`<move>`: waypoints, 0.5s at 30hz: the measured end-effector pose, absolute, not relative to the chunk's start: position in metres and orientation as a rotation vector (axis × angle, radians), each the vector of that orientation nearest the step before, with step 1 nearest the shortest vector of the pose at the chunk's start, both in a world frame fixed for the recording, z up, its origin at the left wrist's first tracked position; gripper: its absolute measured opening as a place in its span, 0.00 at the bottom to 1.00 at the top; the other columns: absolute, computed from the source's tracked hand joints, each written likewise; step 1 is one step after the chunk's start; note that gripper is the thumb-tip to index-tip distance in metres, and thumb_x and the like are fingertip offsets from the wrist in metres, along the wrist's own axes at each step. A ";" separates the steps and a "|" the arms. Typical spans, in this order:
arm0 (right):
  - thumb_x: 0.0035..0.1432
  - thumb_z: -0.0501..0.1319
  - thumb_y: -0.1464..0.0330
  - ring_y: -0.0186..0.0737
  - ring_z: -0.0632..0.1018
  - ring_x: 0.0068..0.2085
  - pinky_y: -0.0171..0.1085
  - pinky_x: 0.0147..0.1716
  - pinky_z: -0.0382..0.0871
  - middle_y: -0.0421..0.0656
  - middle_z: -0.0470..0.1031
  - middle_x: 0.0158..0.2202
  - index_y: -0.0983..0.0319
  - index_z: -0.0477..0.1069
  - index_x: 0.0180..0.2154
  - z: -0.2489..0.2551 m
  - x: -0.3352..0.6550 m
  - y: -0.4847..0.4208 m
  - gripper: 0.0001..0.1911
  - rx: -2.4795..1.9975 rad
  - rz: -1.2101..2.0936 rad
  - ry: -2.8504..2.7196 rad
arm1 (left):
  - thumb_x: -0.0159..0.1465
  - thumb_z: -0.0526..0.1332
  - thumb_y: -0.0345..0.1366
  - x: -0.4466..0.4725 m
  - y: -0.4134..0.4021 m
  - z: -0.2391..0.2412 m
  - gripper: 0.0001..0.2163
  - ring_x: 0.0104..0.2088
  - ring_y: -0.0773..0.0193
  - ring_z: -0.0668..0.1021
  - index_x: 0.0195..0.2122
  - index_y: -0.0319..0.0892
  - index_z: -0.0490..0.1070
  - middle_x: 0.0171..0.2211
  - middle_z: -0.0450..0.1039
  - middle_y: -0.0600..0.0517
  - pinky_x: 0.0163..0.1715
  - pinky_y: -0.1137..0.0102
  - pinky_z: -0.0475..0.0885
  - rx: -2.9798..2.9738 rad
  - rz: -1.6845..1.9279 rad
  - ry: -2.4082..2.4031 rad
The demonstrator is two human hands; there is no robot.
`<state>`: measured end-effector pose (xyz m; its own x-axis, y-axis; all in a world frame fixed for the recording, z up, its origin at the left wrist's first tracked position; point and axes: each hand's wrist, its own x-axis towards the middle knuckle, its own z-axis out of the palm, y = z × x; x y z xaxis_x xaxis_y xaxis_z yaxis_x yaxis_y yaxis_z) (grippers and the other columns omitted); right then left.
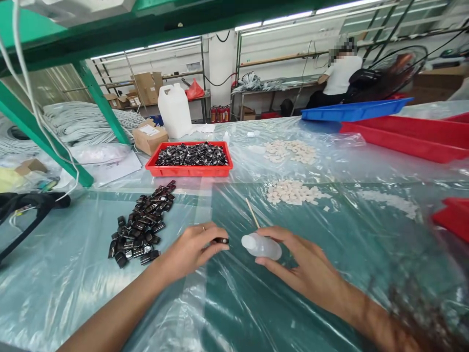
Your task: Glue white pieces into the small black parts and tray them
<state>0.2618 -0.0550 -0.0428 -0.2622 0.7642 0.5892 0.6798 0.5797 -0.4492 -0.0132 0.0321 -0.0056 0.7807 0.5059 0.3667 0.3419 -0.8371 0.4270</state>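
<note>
My left hand [192, 248] pinches a small black part [221, 240] between thumb and fingertips, just above the plastic-covered table. My right hand [304, 266] grips a small translucent plastic bottle [261, 246] lying sideways, its cap pointing left toward the black part. A thin wooden stick [252, 212] rises from the right hand's fingers, angled away from me. A heap of the same black parts [141, 225] lies to the left of my left hand.
A red tray [188, 170] full of black parts sits behind. Two piles of small white pieces [291, 192] [289, 151] lie at centre right. Red trays [410, 137] and a blue tray [353, 111] are at right. A white jug [175, 111] and a cardboard box [149, 137] stand at the back. A person works in the distance.
</note>
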 end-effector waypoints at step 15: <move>0.78 0.59 0.63 0.45 0.91 0.43 0.42 0.36 0.90 0.48 0.89 0.46 0.59 0.71 0.59 -0.034 0.251 -0.059 0.13 -1.029 -0.220 -2.101 | 0.75 0.56 0.31 -0.007 0.015 -0.001 0.10 0.45 0.64 0.79 0.56 0.46 0.64 0.47 0.73 0.50 0.46 0.71 0.75 2.529 0.684 0.568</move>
<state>0.2511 -0.0592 -0.0339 -0.3758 0.6000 0.7062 0.7335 0.6584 -0.1690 -0.0074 0.0146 -0.0006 0.7914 0.4923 0.3624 0.2653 -0.8107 0.5219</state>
